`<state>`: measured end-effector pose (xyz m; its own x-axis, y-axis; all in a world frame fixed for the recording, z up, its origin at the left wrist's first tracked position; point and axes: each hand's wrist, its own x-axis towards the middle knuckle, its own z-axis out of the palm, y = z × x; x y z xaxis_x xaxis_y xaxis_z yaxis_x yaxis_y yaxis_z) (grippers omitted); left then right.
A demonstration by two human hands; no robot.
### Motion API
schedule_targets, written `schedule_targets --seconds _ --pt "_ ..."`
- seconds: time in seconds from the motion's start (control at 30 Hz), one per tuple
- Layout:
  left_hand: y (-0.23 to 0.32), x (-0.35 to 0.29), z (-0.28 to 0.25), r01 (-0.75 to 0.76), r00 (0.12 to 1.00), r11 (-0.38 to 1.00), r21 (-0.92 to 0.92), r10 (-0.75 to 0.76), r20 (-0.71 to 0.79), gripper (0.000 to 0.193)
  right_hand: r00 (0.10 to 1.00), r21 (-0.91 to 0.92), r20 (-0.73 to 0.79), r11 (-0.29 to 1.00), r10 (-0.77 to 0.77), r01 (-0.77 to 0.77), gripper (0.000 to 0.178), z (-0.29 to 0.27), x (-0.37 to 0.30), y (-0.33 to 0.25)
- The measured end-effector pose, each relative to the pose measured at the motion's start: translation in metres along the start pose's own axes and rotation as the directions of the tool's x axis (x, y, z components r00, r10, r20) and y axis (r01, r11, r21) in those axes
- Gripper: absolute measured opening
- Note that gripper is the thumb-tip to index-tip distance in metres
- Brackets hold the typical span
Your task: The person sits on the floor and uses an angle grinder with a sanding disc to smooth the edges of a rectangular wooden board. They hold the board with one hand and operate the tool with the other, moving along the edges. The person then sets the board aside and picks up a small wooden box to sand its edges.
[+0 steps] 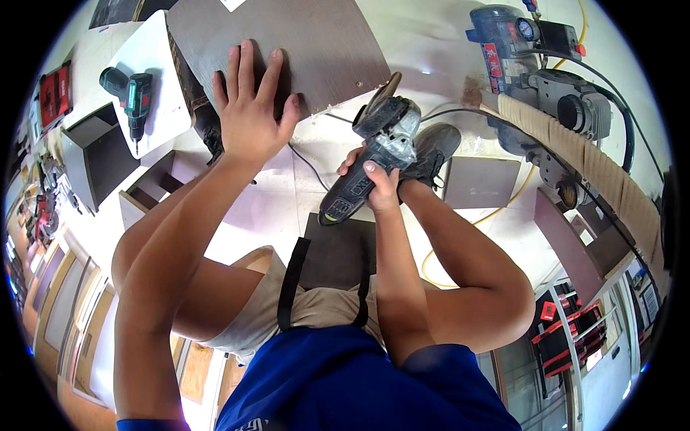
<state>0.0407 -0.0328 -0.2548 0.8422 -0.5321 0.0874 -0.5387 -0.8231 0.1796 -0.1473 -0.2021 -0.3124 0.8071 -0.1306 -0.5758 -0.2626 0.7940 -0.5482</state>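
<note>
My left hand lies flat with its fingers spread on a brown wood-grain panel. The panel is tilted, and its near edge faces me. My right hand is wrapped round the body of a dark angle grinder, which has a grey metal head. Its disc points away from me and stands close to the panel's right corner; whether they touch I cannot tell. A black cord trails from the tool's area across the floor.
A green-and-black cordless drill lies on a white board at left. An air compressor stands at right, beside a ribbed tan hose. A flat brown board rests past my right foot. Open brown boxes stand at left.
</note>
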Motion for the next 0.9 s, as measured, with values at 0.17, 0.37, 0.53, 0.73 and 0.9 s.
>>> schedule_targets --seconds 0.17,0.37,0.53,0.73,0.9 --pt "0.004 0.001 -0.002 0.007 1.0 1.0 -0.014 -0.007 -0.001 0.065 0.999 0.053 0.041 0.998 0.025 -0.027 0.052 -0.021 0.008 -0.033" --pt "0.003 0.001 -0.003 0.008 1.0 1.0 -0.017 -0.008 0.005 0.065 0.994 -0.071 0.026 0.992 0.107 -0.105 0.036 -0.026 0.011 -0.075" --pt "0.002 0.001 -0.003 0.002 1.0 1.0 -0.005 -0.002 0.015 0.067 0.987 -0.077 -0.032 0.984 0.159 -0.161 0.038 -0.02 0.007 -0.09" --pt "0.003 0.002 -0.004 0.005 1.0 1.0 0.002 -0.005 0.023 0.067 0.984 -0.145 -0.003 0.974 0.176 -0.175 0.047 -0.027 0.007 -0.089" --pt "0.003 0.001 -0.004 0.01 0.999 1.0 0.009 -0.01 0.032 0.067 0.98 -0.172 0.03 0.967 0.195 -0.187 0.048 -0.033 0.008 -0.082"
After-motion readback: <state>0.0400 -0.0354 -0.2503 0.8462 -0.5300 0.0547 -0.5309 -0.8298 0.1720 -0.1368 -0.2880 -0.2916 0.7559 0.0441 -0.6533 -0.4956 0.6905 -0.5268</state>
